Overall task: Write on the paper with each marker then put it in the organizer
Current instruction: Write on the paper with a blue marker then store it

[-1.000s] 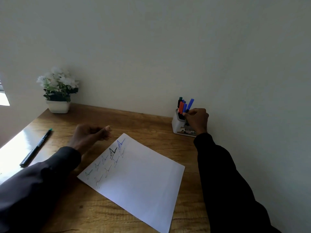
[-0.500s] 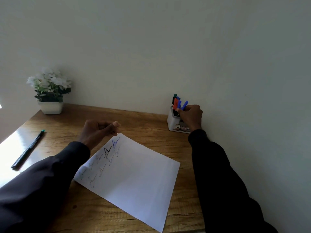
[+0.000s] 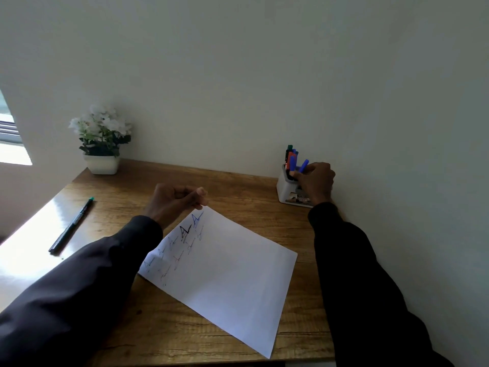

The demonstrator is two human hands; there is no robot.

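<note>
Blue marker (image 3: 304,164): judged light, rigid, smooth
Right hand (image 3: 317,182) fingers pinch it below the cap at organizer (image 3: 284,192); left hand (image 3: 173,201) fingers curled, empty

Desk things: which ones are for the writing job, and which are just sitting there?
For the job: paper, organizer, blue marker pinched in the right hand, green-tipped marker lying on the left.

Just sitting there: flower pot.

right hand (image 3: 316,182) on blue marker (image 3: 304,165) at white organizer (image 3: 284,193)
</note>
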